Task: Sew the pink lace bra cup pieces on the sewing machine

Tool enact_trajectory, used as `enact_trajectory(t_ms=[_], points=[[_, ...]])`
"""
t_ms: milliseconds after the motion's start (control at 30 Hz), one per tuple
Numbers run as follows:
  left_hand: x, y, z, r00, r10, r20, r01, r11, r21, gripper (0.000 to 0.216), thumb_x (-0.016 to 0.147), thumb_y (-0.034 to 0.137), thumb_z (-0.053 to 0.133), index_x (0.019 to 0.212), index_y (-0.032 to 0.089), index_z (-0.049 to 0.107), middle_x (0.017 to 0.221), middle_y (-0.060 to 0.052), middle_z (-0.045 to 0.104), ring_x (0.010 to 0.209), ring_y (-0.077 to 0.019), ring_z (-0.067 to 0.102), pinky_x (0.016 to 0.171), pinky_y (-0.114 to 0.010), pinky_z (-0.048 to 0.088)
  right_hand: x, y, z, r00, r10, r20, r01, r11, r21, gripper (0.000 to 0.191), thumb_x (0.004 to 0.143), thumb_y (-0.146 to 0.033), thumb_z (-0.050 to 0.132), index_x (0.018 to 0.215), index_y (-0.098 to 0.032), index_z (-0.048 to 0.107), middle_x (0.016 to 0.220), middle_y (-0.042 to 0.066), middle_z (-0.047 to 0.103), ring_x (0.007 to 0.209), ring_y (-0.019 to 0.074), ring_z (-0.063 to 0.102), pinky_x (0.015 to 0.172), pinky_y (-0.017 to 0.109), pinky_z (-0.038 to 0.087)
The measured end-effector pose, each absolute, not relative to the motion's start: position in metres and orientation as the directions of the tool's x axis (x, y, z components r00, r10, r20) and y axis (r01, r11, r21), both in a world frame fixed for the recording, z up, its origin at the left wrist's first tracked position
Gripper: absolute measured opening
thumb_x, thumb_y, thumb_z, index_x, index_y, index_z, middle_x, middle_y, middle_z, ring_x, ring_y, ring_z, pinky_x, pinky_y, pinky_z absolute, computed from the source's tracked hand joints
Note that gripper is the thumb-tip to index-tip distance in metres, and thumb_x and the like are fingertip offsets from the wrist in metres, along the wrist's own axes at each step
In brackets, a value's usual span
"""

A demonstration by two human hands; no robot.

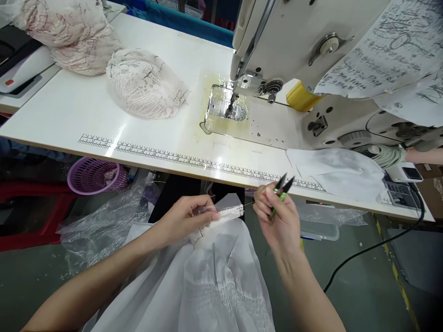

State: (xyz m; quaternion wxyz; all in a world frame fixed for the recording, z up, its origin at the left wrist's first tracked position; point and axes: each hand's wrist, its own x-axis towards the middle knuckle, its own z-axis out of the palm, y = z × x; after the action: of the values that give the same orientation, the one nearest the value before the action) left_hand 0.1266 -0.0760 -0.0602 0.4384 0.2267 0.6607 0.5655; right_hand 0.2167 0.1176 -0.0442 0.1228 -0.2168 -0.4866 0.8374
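Near the white desk (86,106), the left grip (187,219) is pinching closed on the lace-trimmed edge of the sheer white fabric garment (221,276); just right, the right grip (278,221) is clasping the green-handled black-bladed thread snips (283,188), blades pointing toward the far desk edge

White work table (104,115) with a printed ruler (173,158) along its front edge, carrying a cream sewing machine (294,46). Below: grey concrete floor (363,295), purple basket (93,175), red stool (27,240), black cable (367,250), crumpled clear plastic sheeting (104,226).
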Motion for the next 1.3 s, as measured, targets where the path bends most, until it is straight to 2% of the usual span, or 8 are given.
enact_trajectory(t_ms=[133, 300, 433, 567, 733, 933, 1100, 1300], points=[[0.126, -0.077, -0.059, -0.444, 0.826, -0.348, -0.197, 0.289, 0.937, 0.028, 0.089, 0.041, 0.060, 0.079, 0.016, 0.059, 0.067, 0.003, 0.049, 0.059, -0.0075, 0.040, 0.052, -0.018, 0.028, 0.218, 0.117, -0.037, -0.871, 0.433, -0.233, -0.014, -0.496, -0.868, 0.024, 0.083, -0.027, 0.069, 0.073, -0.019, 0.049, 0.065, -0.005, 0.026, 0.050, 0.0055, 0.017, 0.040, 0.016, 0.016], [0.130, -0.063, -0.058, -0.311, 0.898, -0.312, -0.242, 0.243, 0.939, 0.032, 0.088, 0.042, 0.062, 0.114, 0.023, 0.062, 0.068, 0.004, 0.049, 0.059, -0.0082, 0.041, 0.053, -0.019, 0.029, 0.217, 0.111, -0.036, -0.900, 0.369, -0.233, 0.011, -0.515, -0.857, 0.017, 0.088, -0.027, 0.064, 0.077, -0.019, 0.053, 0.065, -0.005, 0.027, 0.050, 0.0055, 0.019, 0.042, 0.016, 0.020], [0.135, -0.050, -0.058, -0.395, 0.866, -0.306, -0.218, 0.236, 0.947, 0.030, 0.087, 0.047, 0.063, 0.095, 0.019, 0.070, 0.061, 0.004, 0.044, 0.052, -0.0070, 0.029, 0.047, -0.020, 0.019, 0.216, 0.112, -0.037, -0.901, 0.367, -0.230, 0.000, -0.531, -0.847, 0.020, 0.089, -0.026, 0.063, 0.075, -0.019, 0.050, 0.065, -0.005, 0.028, 0.050, 0.0053, 0.019, 0.041, 0.016, 0.019], [0.135, -0.048, -0.057, -0.457, 0.844, -0.281, -0.172, 0.226, 0.959, 0.033, 0.090, 0.047, 0.056, 0.080, 0.016, 0.064, 0.063, 0.003, 0.046, 0.053, -0.0071, 0.033, 0.048, -0.020, 0.022, 0.219, 0.121, -0.037, -0.857, 0.476, -0.196, -0.078, -0.497, -0.864, 0.020, 0.084, -0.023, 0.068, 0.074, -0.018, 0.051, 0.066, -0.005, 0.027, 0.050, 0.0049, 0.018, 0.040, 0.014, 0.018], [0.131, -0.054, -0.055, -0.430, 0.844, -0.320, -0.177, 0.269, 0.947, 0.025, 0.091, 0.038, 0.055, 0.080, 0.017, 0.061, 0.065, 0.004, 0.048, 0.056, -0.0075, 0.037, 0.050, -0.018, 0.026, 0.222, 0.130, -0.035, -0.839, 0.511, -0.187, -0.066, -0.437, -0.897, 0.022, 0.082, -0.025, 0.070, 0.073, -0.019, 0.051, 0.065, -0.005, 0.026, 0.050, 0.0053, 0.019, 0.040, 0.015, 0.019], [0.125, -0.065, -0.065, -0.402, 0.842, -0.361, -0.263, 0.271, 0.926, 0.025, 0.089, 0.041, 0.060, 0.088, 0.017, 0.064, 0.074, 0.001, 0.054, 0.059, -0.0082, 0.039, 0.052, -0.019, 0.028, 0.222, 0.133, -0.034, -0.827, 0.528, -0.195, -0.026, -0.382, -0.924, 0.022, 0.083, -0.029, 0.070, 0.075, -0.020, 0.052, 0.063, -0.005, 0.026, 0.051, 0.0069, 0.020, 0.042, 0.019, 0.017], [0.125, -0.069, -0.066, -0.474, 0.826, -0.305, -0.110, 0.288, 0.951, 0.023, 0.085, 0.040, 0.066, 0.088, 0.017, 0.069, 0.080, -0.002, 0.062, 0.062, -0.0100, 0.046, 0.054, -0.021, 0.032, 0.227, 0.133, -0.037, -0.856, 0.498, -0.134, 0.006, -0.250, -0.968, 0.019, 0.088, -0.031, 0.065, 0.076, -0.020, 0.055, 0.064, -0.004, 0.032, 0.051, 0.0074, 0.024, 0.045, 0.023, 0.018], [0.130, -0.079, -0.061, -0.490, 0.856, 0.162, 0.418, 0.068, 0.906, 0.013, 0.095, 0.017, 0.051, 0.098, 0.018, 0.064, 0.094, -0.003, 0.065, 0.079, -0.0102, 0.060, 0.063, -0.018, 0.044, 0.232, 0.129, -0.045, -0.924, 0.362, -0.119, 0.124, -0.010, -0.992, 0.015, 0.089, -0.037, 0.062, 0.090, -0.022, 0.059, 0.064, -0.004, 0.039, 0.052, 0.0080, 0.029, 0.048, 0.025, 0.023]])
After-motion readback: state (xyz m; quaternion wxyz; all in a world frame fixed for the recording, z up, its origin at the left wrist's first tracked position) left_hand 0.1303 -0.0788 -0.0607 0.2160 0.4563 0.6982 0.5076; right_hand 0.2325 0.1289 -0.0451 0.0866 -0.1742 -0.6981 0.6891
